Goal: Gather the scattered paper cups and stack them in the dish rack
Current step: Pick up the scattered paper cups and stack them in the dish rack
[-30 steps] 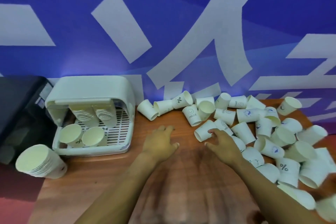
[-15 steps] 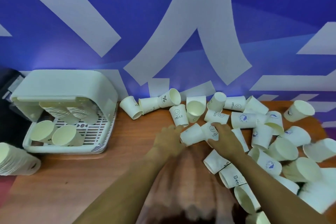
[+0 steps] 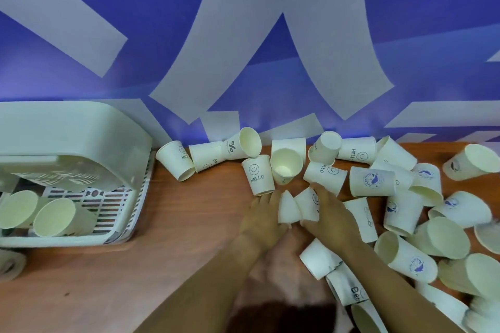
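White paper cups (image 3: 372,180) lay scattered across the frame's centre and right. The left hand (image 3: 263,220) and right hand (image 3: 328,215) each gripped a cup at centre. Bare wooden table (image 3: 189,219) separated them from the dish rack (image 3: 81,170) at left.

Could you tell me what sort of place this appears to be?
Probably a staged indoor work corner rather than a home kitchen. A wooden table stands against a blue printed backdrop, with a white dish rack on it and dozens of paper cups scattered about.
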Action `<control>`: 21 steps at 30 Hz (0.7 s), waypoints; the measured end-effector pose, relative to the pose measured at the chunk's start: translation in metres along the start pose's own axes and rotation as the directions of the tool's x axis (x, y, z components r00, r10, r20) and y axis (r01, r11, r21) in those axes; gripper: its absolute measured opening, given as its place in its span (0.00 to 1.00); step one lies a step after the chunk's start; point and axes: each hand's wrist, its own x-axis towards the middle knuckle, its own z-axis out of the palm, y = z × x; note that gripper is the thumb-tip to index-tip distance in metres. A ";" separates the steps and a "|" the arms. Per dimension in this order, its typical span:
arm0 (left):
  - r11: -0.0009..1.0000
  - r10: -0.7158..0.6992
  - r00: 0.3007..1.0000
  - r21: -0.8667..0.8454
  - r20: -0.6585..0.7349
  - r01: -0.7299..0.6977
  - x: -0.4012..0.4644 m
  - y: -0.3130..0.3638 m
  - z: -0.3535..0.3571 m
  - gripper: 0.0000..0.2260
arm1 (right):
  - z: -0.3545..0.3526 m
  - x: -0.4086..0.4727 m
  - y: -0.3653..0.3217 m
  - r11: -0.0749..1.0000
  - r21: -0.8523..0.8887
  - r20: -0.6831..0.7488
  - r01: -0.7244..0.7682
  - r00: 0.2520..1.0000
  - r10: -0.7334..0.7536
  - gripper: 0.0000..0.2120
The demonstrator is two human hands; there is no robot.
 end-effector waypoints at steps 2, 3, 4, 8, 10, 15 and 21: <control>1.000 -0.018 1.000 0.004 -0.011 0.018 0.003 -0.001 0.000 0.33 | 0.002 0.001 0.000 1.000 0.006 -0.016 0.024 1.000 -0.024 0.41; 1.000 -0.026 1.000 0.016 -0.012 0.026 0.003 -0.001 -0.002 0.33 | 0.002 0.001 0.000 0.999 0.002 -0.021 0.037 0.999 -0.037 0.41; 0.999 -0.035 0.999 0.029 -0.008 0.035 0.002 -0.002 -0.005 0.33 | 0.001 0.000 -0.002 0.999 -0.004 -0.025 0.050 0.998 -0.050 0.40; 0.997 -0.042 0.999 -0.064 0.008 0.042 -0.013 -0.007 -0.012 0.35 | -0.004 -0.007 -0.011 0.997 0.032 -0.051 0.068 0.997 -0.066 0.39; 0.993 -0.044 0.999 -0.114 0.006 0.044 -0.027 -0.011 -0.017 0.36 | -0.009 -0.012 -0.018 0.997 0.050 -0.049 0.063 0.997 -0.060 0.40; 0.985 -0.068 0.993 -0.167 -0.099 0.051 -0.061 -0.022 -0.043 0.36 | -0.025 -0.031 -0.039 0.995 0.051 -0.077 0.086 0.994 -0.082 0.44; 0.949 -0.089 0.967 -0.316 -0.238 0.009 -0.118 -0.038 -0.067 0.29 | -0.029 -0.059 -0.081 0.991 0.097 -0.177 0.088 0.982 -0.070 0.41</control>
